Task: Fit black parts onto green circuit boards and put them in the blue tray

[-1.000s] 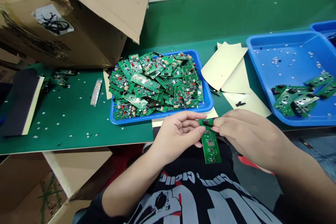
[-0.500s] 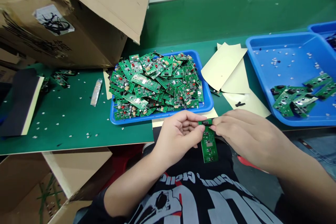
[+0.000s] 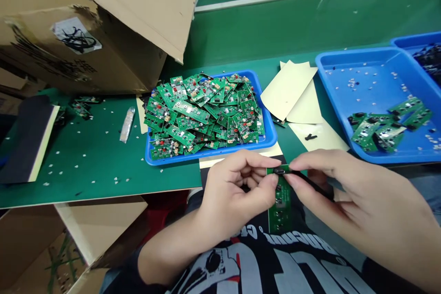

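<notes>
A narrow green circuit board [image 3: 279, 202] hangs upright over my lap, just off the table's front edge. My left hand [image 3: 234, 193] pinches its top end from the left with thumb and forefinger. My right hand [image 3: 347, 197] pinches the same end from the right, fingertips on a small black part [image 3: 279, 171] at the top of the board. Beyond my hands, a blue tray [image 3: 268, 138] is heaped with several green circuit boards [image 3: 203, 112].
A larger blue tray [image 3: 334, 82] at the right holds a few boards [image 3: 382, 126]. Yellowish paper sheets [image 3: 292, 89] lie between the trays. An open cardboard box [image 3: 89, 27] stands at the back left, a black and yellow pad [image 3: 27, 138] at the far left. White specks dot the green mat [image 3: 86, 156].
Both hands shifted slightly down and toward me with the board. The fingers have tightened into a pinch on the board's top end. The camera tilted a little.
</notes>
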{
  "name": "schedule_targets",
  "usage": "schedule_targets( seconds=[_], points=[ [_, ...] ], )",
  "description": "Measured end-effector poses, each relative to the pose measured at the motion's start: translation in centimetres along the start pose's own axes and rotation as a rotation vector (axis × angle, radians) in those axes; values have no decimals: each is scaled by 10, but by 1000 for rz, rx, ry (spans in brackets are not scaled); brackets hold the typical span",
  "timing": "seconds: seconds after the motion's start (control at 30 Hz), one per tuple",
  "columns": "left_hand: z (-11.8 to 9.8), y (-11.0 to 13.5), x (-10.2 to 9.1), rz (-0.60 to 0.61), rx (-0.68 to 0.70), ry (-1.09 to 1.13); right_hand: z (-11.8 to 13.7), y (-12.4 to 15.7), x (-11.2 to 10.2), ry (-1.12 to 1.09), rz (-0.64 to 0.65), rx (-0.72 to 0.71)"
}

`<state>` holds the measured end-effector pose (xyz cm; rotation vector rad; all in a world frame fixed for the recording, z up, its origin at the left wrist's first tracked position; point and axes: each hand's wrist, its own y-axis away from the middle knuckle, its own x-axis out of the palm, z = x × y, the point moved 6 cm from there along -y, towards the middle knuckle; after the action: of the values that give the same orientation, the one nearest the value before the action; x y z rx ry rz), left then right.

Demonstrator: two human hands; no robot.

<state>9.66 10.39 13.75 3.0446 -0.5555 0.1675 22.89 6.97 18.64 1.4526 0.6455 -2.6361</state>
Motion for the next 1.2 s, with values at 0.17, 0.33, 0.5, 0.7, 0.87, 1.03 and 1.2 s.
schedule_targets(
  seconds=[0.17,0.33,0.5,0.7,0.87,1.03,1.2],
  points=[
    [0,-1,-2,-28,69,21,-1,-5,-1,-55,26,3],
    [0,-2,-5,-34,120,-17,2,-6,1,-43,-13,-47],
    [-1,-6,-8,-17,88,-23,-1,0,-3,132,-100,-85],
    [0,-6,-12,34,-28,108,-3,-4,-8,137,-76,-175],
    [7,-6,-7,126,-105,133,-5,-8,-6,148,-130,-164],
    [19,-10,2,224,-260,237,-3,-8,5,84,-171,-220],
    [27,-16,2,163,-340,339,-5,-10,17,18,-269,-246]
  ],
)
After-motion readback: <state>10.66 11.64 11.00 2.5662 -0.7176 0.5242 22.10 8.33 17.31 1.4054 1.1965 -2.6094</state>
